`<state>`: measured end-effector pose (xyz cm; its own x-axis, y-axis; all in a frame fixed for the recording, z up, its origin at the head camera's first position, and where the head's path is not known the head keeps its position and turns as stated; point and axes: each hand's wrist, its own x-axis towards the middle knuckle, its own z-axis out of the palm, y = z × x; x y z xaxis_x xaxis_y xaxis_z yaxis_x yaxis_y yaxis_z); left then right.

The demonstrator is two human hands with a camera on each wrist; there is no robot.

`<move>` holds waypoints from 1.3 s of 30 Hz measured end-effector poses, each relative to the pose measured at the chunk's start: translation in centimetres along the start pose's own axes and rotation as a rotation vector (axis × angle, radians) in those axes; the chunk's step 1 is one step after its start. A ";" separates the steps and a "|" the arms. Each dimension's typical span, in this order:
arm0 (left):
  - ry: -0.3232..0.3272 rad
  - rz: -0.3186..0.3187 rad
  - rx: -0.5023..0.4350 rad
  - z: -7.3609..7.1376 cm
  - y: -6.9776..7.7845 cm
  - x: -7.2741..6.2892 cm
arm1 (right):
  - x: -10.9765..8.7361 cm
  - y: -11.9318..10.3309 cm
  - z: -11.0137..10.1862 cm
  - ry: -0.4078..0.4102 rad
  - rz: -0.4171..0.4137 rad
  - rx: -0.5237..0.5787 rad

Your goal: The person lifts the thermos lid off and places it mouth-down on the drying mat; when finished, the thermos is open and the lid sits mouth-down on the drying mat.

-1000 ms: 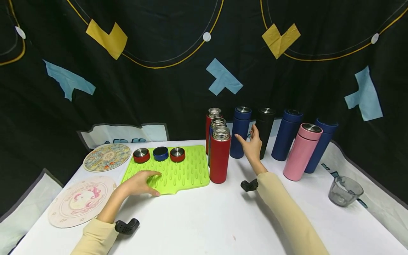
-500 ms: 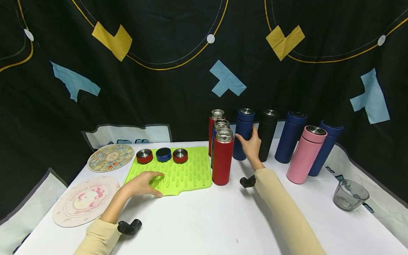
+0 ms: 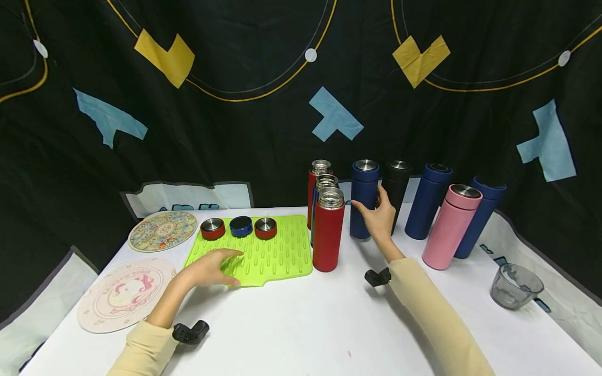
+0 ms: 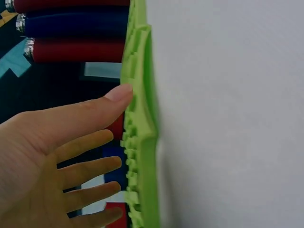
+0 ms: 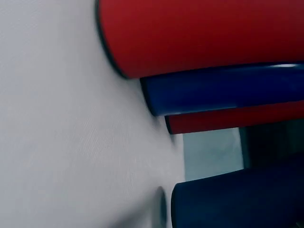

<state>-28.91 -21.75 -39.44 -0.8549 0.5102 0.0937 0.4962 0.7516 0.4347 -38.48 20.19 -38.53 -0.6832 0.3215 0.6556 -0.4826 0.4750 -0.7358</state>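
Note:
My right hand (image 3: pixel 380 216) grips a dark blue thermos (image 3: pixel 365 180) with a steel-topped lid, thumb on the left side and fingers behind. In the right wrist view this blue thermos (image 5: pixel 228 199) has its base close to the white tabletop. To its left stand three lidless thermoses: a red one (image 3: pixel 326 237) in front, a blue one (image 5: pixel 213 90) behind it and another red one (image 3: pixel 311 198) at the back. My left hand (image 3: pixel 207 269) is at the green ridged mat (image 3: pixel 282 250), fingers spread, thumb (image 4: pixel 119 92) at the front edge.
On the mat sit a red lid (image 3: pixel 212 228), a blue lid (image 3: pixel 241 226) and another red lid (image 3: pixel 265 228). Right of my right hand stand a black thermos (image 3: pixel 397 183), a pink thermos (image 3: pixel 451 227) and two blue ones. A clear cup (image 3: pixel 516 286) and round placemats (image 3: pixel 127 295) flank the table.
My right hand has closed round the blue thermos, which has shifted slightly right and nearer to me. The left hand has stayed in place at the mat.

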 end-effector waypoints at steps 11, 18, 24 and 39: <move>0.173 0.092 -0.060 -1.4 3.2 0.6 | -2.0 -3.8 -5.6 -0.131 -0.008 -0.002; 0.259 0.200 -0.047 -2.4 6.9 1.4 | -3.9 -6.7 -8.0 -0.243 -0.008 0.029; 0.332 0.315 -0.060 -3.2 10.4 1.6 | -6.1 -9.8 -9.1 -0.340 -0.071 0.042; 0.338 0.567 -0.271 -5.7 16.9 1.7 | -7.5 -15.2 -7.2 -0.594 -0.460 0.042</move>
<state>-22.79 -10.57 -26.82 -0.4985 0.6008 0.6249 0.8606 0.2562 0.4402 -22.04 16.47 -31.07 -0.5829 -0.4032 0.7055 -0.8029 0.4194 -0.4237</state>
